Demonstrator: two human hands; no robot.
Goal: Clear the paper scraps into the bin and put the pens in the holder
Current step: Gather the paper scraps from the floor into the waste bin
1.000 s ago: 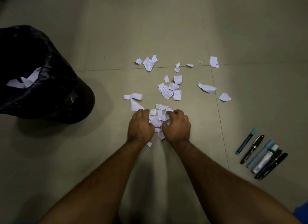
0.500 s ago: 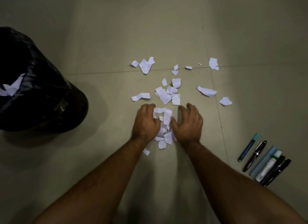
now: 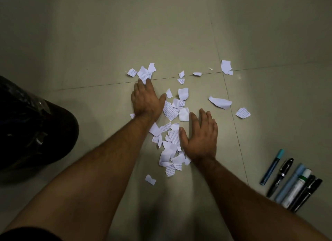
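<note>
Sensibly, both flat, unclenched hands — left hand [image 3: 146,100], right hand [image 3: 201,136] — should sweep the torn white paper scraps [image 3: 172,111] inward before scooping.

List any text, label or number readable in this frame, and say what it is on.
None can be read.
Paper scraps: lines of small print, too blurred to make out.
Pens: no lettering legible; the white marker has a green band only.
Black bin bag: no print visible.
</note>
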